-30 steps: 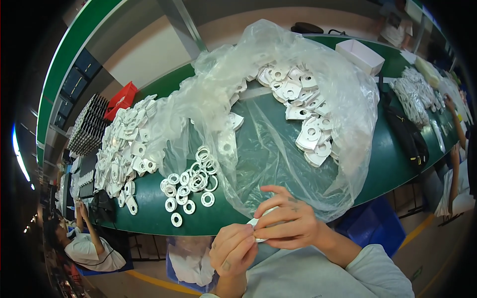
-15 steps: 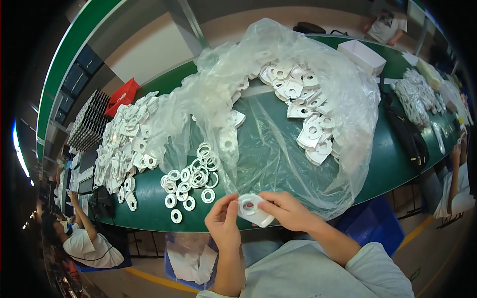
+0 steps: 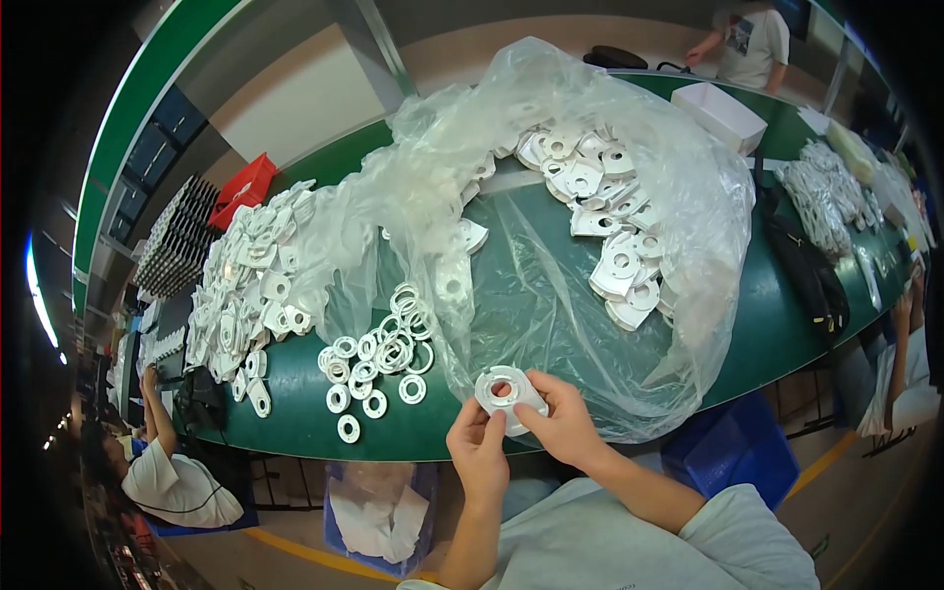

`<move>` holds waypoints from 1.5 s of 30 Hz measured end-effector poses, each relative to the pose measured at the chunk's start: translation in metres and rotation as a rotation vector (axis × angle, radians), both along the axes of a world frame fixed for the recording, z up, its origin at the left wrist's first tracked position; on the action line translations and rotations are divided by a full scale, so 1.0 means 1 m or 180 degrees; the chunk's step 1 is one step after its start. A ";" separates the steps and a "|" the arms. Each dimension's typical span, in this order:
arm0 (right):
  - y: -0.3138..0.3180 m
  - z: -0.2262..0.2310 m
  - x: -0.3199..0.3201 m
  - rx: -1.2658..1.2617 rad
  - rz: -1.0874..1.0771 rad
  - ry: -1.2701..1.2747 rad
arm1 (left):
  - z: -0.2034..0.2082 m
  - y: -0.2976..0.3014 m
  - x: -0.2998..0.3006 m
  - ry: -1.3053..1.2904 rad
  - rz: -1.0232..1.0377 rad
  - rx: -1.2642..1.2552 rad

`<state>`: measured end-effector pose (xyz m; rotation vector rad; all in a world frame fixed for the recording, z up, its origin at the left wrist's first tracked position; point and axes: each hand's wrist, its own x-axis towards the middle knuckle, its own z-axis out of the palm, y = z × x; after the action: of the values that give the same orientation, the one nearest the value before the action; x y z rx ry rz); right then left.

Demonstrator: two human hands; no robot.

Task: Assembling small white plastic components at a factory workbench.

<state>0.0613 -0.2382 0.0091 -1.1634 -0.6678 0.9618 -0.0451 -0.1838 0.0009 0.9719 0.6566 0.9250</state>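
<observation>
A white plastic plate-shaped part [image 3: 524, 401] with a round hole and a ring seated about the hole is held up over the table's near edge. My left hand [image 3: 480, 447] grips its lower left rim, thumb on the face. On its right side my right hand [image 3: 562, 421] pinches it between thumb and fingers. Loose white rings [image 3: 395, 352] lie in a cluster on the green table to the left of my hands. Beyond the part, a clear plastic bag [image 3: 551, 324] is spread out, with many similar white parts [image 3: 621, 264] inside it.
A large heap of white parts [image 3: 241, 285] covers the table's left. Farther back are a red bin [image 3: 242, 189] and stacked trays [image 3: 177, 241]. A white box [image 3: 718, 116] and a black bag [image 3: 804, 265] lie right. Blue bins [image 3: 733, 452] stand below the edge. Other people are nearby.
Both hands have moved the part slightly up, turning it to a new angle. My left hand has shifted right, lower under the part. A person at the back right has moved left and stands more upright.
</observation>
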 end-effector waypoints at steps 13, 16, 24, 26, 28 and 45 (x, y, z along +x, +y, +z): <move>0.005 0.004 -0.011 -0.0275 0.0589 0.0336 | 0.004 0.035 -0.046 0.0985 0.0685 0.0972; 0.009 -0.003 0.000 -0.0046 0.0252 -0.0252 | 0.015 0.088 -0.097 0.1707 0.1652 0.0814; 0.011 -0.036 0.030 -0.0459 -0.0010 -0.0944 | 0.022 0.372 -0.241 0.2069 0.2517 0.1209; 0.011 -0.033 0.027 -0.0413 -0.0055 -0.1040 | 0.061 0.413 -0.266 0.0968 0.2368 0.0755; 0.014 -0.031 0.026 -0.0307 -0.0016 -0.1155 | 0.068 0.425 -0.248 0.2212 0.3365 0.1483; -0.005 0.003 0.151 -0.1546 -0.1374 -0.4666 | -0.010 0.178 -0.063 0.3296 0.0367 0.3622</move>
<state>0.2123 -0.2428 0.0120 -2.3089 -1.2518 -0.2972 -0.1082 -0.0058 -0.0091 2.5333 1.0539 0.8291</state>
